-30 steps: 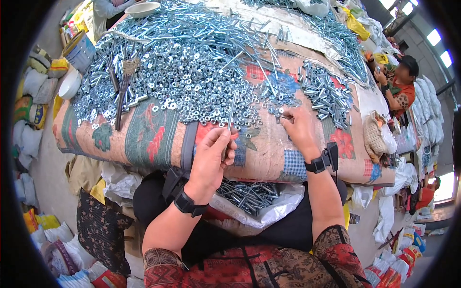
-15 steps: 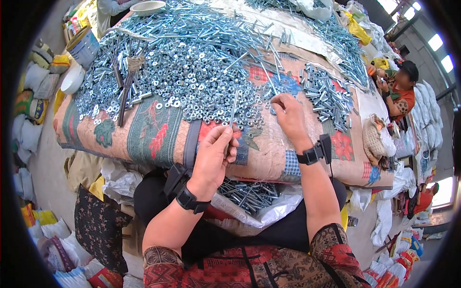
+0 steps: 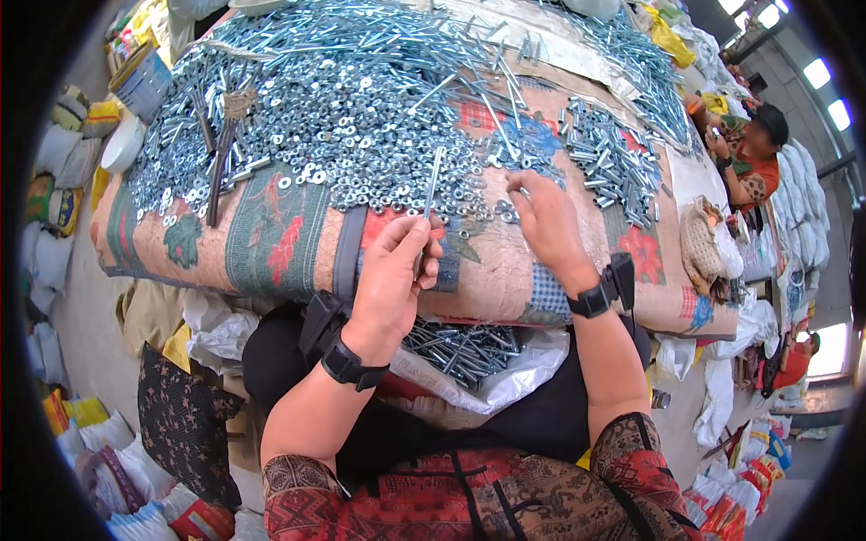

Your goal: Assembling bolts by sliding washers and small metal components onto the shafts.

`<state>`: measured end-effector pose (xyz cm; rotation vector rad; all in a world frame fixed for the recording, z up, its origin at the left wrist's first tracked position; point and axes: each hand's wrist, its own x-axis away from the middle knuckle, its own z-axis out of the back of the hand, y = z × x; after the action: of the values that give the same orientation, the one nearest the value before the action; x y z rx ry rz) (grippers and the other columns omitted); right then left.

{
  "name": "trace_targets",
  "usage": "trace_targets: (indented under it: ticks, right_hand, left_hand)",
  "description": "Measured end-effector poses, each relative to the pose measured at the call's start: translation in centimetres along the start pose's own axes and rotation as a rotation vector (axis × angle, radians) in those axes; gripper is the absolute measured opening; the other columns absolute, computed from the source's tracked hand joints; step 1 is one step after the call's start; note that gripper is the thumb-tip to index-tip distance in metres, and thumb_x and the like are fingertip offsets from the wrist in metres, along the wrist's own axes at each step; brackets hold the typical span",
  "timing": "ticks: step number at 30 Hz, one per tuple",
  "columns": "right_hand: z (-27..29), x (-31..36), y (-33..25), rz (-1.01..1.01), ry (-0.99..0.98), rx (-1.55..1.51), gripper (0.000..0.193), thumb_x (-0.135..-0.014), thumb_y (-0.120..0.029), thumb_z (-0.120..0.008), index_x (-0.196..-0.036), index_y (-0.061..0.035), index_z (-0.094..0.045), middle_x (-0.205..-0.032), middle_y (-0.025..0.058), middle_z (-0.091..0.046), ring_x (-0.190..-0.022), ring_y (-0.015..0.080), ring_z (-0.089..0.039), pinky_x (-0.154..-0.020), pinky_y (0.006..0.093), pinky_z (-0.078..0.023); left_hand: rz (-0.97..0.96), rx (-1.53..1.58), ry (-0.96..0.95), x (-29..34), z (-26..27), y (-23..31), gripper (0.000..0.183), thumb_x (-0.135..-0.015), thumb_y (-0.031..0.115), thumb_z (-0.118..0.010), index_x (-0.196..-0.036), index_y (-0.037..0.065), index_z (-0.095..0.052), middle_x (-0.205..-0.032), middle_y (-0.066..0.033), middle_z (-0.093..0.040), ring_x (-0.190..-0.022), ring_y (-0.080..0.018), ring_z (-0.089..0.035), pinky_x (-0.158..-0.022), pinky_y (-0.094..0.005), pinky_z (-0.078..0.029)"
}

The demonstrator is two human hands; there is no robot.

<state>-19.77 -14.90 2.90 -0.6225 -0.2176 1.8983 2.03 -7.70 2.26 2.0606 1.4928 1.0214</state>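
Upright in my left hand (image 3: 394, 266) is a slim metal bolt (image 3: 435, 185), pinched between thumb and fingers with its shaft pointing up. To the right, my right hand (image 3: 555, 230) is just above the cloth, its fingers bent and drawn together; whatever is between the fingertips is too small to make out. A few loose nuts and washers (image 3: 505, 213) lie by those fingertips. Beyond my hands spreads a wide heap of nuts and washers (image 3: 361, 135), with long bolts (image 3: 361, 41) piled behind it. Short metal sleeves (image 3: 613, 167) form a separate pile at the right.
A patterned cloth (image 3: 492, 284) covers the table. On my lap side sits a white sack (image 3: 532, 374) of dark bolts. Tied rods (image 3: 221, 171), a bucket (image 3: 142, 83) and a white bowl (image 3: 123, 147) are at left. Another person (image 3: 753, 158) sits at the far right.
The whole view has tilted slightly, so the table appears higher. My right hand has drawn back a little toward me; my left hand keeps its grip on the bolt.
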Motion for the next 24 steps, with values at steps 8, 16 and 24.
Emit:
trace_targets:
  ticks: [8, 16, 24]
  right_hand:
    - [-0.4, -0.5, -0.2, 0.165, -0.353, -0.085, 0.011, -0.085, -0.009, -0.055, -0.094, -0.0033, -0.057, -0.103, 0.0167, -0.062, -0.102, 0.0340, -0.057, -0.085, 0.0398, -0.045]
    - [3.0, 2.2, 3.1, 0.063, -0.040, -0.193, 0.009, -0.081, -0.007, -0.062, -0.090, -0.0040, -0.060, -0.104, 0.0143, -0.062, -0.104, 0.0326, -0.057, -0.092, 0.0405, -0.043]
    - [3.8, 3.3, 4.2, 0.082, -0.256, -0.087, 0.012, -0.081, -0.005, -0.060, -0.093, -0.0034, -0.061, -0.095, 0.0124, -0.065, -0.093, 0.0329, -0.060, -0.083, 0.0390, -0.046]
  left_hand:
    - [-0.009, -0.012, 0.032, -0.7, 0.1, -0.7, 0.017, -0.096, 0.020, -0.054, -0.104, 0.006, -0.060, -0.074, 0.0010, -0.057, -0.058, -0.0053, -0.050, -0.049, -0.0186, -0.037]
    - [0.038, -0.026, 0.015, -0.7, -0.2, -1.1, 0.018, -0.096, 0.021, -0.055, -0.105, 0.005, -0.059, -0.075, 0.0017, -0.056, -0.060, -0.0048, -0.050, -0.049, -0.0187, -0.036]
    - [0.033, -0.040, 0.020, -0.8, -0.2, -1.5, 0.019, -0.096, 0.020, -0.055, -0.106, 0.005, -0.059, -0.075, 0.0010, -0.056, -0.059, -0.0048, -0.050, -0.049, -0.0183, -0.037]
